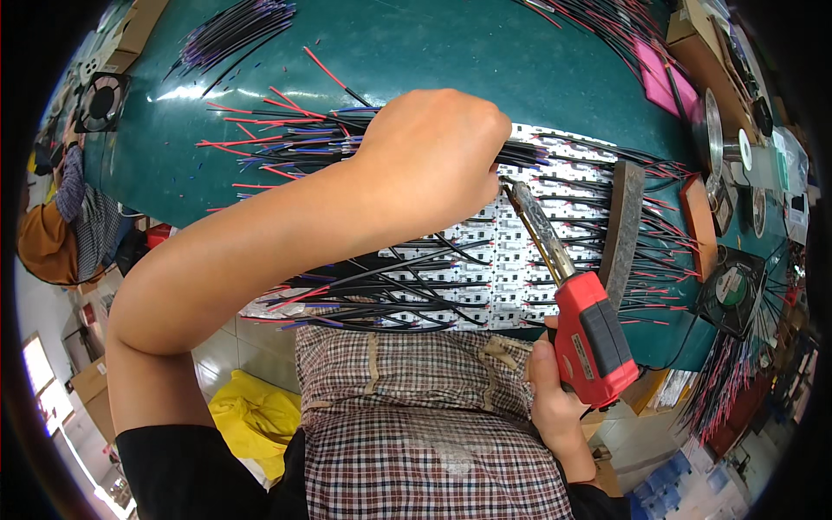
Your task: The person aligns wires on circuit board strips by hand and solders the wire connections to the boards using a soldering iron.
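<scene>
My left hand [442, 156] reaches across the middle of the table with its fingers curled closed round a bundle of thin black wires [523, 154]. Ends of that bundle show on both sides of the fist; the fingertips are hidden below it. In my right hand [555, 399] is a red and black soldering gun [591, 334], its metal tip pointing up and left, close beside the left hand's fingers. Under both lies a white panel of small circuit boards [505, 269], with black and red wires along its right side and lower left.
A dark metal bar [622, 234] lies across wires on the panel's right. Wire bundles [238, 35] rest at the far left and far right of the green table [390, 52]. Fans [732, 290], a solder spool [739, 150] and a pink pad [663, 78] stand right. Another person [74, 217] is at the left.
</scene>
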A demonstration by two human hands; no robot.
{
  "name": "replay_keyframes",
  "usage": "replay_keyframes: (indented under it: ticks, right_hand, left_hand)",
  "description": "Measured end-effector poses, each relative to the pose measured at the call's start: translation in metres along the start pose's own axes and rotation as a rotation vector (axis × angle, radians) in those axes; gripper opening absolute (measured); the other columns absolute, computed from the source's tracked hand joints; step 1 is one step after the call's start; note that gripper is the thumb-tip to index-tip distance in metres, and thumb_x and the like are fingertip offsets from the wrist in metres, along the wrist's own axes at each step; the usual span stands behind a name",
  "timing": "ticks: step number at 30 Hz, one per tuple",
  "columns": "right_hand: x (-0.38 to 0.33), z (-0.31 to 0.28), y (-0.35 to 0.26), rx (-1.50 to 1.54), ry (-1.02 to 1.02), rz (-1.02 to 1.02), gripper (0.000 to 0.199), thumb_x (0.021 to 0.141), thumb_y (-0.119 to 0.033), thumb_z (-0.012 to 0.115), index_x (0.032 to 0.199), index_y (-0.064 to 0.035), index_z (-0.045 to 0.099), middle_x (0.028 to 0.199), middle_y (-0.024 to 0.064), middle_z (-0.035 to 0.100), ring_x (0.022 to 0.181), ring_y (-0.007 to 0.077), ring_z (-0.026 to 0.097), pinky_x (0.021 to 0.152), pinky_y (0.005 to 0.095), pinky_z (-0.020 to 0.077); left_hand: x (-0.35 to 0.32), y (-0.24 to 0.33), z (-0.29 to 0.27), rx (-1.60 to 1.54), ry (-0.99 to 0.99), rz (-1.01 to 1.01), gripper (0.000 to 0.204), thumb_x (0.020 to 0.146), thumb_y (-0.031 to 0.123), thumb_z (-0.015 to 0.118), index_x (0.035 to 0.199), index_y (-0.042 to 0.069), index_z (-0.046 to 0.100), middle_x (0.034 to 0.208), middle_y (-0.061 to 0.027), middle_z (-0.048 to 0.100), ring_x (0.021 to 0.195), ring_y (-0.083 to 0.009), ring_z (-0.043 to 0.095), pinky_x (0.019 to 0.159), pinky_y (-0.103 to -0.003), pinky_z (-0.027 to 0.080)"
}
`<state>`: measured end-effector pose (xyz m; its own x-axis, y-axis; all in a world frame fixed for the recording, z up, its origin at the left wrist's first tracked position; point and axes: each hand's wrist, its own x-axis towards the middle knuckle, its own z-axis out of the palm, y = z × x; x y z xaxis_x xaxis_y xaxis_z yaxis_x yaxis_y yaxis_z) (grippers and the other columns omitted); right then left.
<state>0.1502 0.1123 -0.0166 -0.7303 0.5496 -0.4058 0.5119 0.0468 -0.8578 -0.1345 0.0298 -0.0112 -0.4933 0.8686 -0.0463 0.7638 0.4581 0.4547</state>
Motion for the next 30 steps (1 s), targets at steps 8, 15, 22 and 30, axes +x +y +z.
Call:
replay_keyframes:
  ticks: [8,15,22,30]
  right_hand:
    - [0.002,-0.002,0.008,-0.163,-0.029,-0.121,0.027,0.091,-0.011,0.073,0.113,0.0007,0.061,0.093,0.0114,0.063,0.082,0.0211,0.063,0.071,0.0339,0.0504]
    - [-0.005,-0.007,0.012,-0.103,-0.06,-0.043,0.024,0.094,-0.011,0.07,0.113,0.0001,0.061,0.095,0.0088,0.063,0.085,0.0192,0.062,0.074,0.0325,0.05]
    - [-0.007,-0.008,0.014,-0.048,0.017,-0.195,0.02,0.098,-0.006,0.061,0.114,0.0008,0.052,0.071,0.002,0.051,0.053,0.0077,0.046,0.049,0.0238,0.0378]
    - [-0.009,-0.002,0.001,0.143,0.147,-0.109,0.024,0.099,-0.008,0.059,0.119,0.0017,0.048,0.068,0.0022,0.05,0.051,0.0077,0.043,0.05,0.0244,0.0373]
  left_hand:
    - [0.0,0.004,0.005,0.072,-0.007,-0.016,0.019,0.075,0.017,0.073,0.079,-0.001,0.068,0.075,-0.0208,0.068,0.075,-0.0407,0.067,0.071,-0.05,0.053]
    - [0.0,0.004,0.004,0.084,-0.006,-0.021,0.019,0.075,0.017,0.073,0.079,-0.001,0.067,0.075,-0.0211,0.067,0.075,-0.0409,0.067,0.071,-0.051,0.053]
    - [0.0,0.004,0.005,0.099,0.007,0.002,0.019,0.075,0.016,0.072,0.079,-0.001,0.067,0.076,-0.021,0.068,0.075,-0.0413,0.067,0.071,-0.051,0.053]
    - [0.0,0.016,-0.012,-0.037,-0.095,-0.097,0.024,0.085,0.021,0.063,0.088,-0.002,0.067,0.079,-0.0233,0.068,0.078,-0.0435,0.066,0.073,-0.052,0.052]
